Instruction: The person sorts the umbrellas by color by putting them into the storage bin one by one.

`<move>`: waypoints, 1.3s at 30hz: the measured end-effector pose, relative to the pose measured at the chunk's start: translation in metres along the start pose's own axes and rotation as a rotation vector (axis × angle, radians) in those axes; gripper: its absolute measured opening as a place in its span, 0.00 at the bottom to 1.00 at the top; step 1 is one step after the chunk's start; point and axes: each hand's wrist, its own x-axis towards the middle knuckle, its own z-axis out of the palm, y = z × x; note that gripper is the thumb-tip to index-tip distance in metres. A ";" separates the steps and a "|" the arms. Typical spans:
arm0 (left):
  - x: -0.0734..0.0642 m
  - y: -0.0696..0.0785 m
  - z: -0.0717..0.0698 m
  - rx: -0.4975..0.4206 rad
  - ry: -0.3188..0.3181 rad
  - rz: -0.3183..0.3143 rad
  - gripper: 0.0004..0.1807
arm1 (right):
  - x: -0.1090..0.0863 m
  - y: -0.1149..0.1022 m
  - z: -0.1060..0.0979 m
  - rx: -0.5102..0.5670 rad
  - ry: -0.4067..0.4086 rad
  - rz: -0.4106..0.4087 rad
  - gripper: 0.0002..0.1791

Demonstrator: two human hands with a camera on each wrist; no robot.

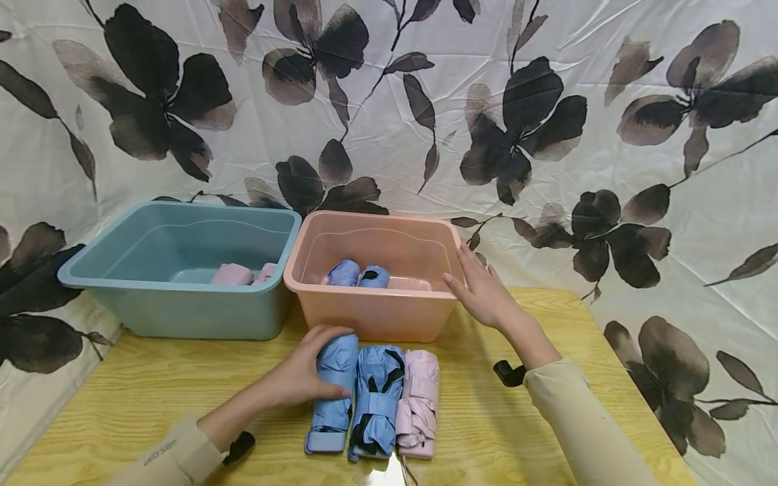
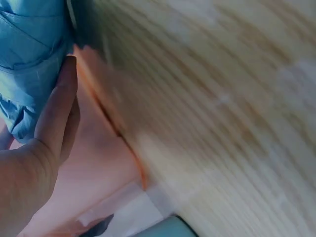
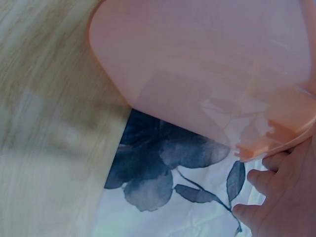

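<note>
Three folded umbrellas lie side by side on the table. My left hand (image 1: 304, 371) grips the leftmost blue umbrella (image 1: 336, 364), its thumb across the near part and its fingers around the far end. Beside it are a second blue umbrella (image 1: 375, 405) with black strap pieces showing and a pink umbrella (image 1: 419, 391). In the left wrist view, the held blue umbrella (image 2: 29, 64) fills the upper left corner. My right hand (image 1: 486, 293) rests on the right rim of the peach bin (image 1: 377, 314), thumb at the front corner, fingers relaxed along the outside.
Two blue rolled bundles (image 1: 357, 275) lie inside the peach bin. A teal bin (image 1: 194, 314) stands against its left side, with pink bundles (image 1: 233, 274) in it. A floral cloth (image 1: 413, 169) hangs behind the wooden table (image 1: 498, 432).
</note>
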 end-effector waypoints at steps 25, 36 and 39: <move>-0.008 0.058 -0.032 -0.122 0.387 0.453 0.55 | 0.002 0.002 -0.001 0.009 -0.009 -0.002 0.46; 0.025 0.103 -0.057 -0.232 0.526 0.551 0.56 | 0.001 0.001 -0.001 0.011 -0.007 -0.003 0.46; 0.039 0.113 -0.062 -0.216 0.588 0.561 0.56 | 0.001 0.001 -0.001 0.012 -0.009 -0.001 0.46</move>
